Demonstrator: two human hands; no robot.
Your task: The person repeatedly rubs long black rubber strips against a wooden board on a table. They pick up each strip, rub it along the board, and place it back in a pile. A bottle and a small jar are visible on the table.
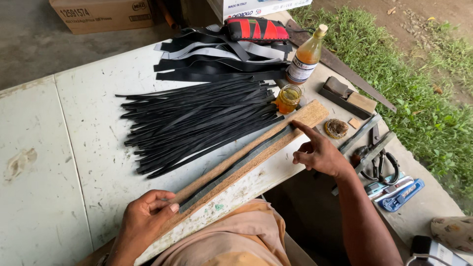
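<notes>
A long wooden board (305, 118) lies slanted across the white table (88, 123), with a dark grey strip (236, 165) laid along its top. My left hand (145, 216) pinches the near end of that strip against the board. My right hand (318, 152) has its index finger stretched out, the tip pressing on the strip's far end, other fingers curled. Just beyond the board lies a spread pile of thin black rubber strips (197, 120).
Wider black and grey straps (221, 61) and a red-and-black pouch (256, 28) lie at the back. A bottle of amber liquid (305, 56) and a small glass jar (287, 98) stand near the board's far end. Hand tools (374, 152) lie right; grass beyond.
</notes>
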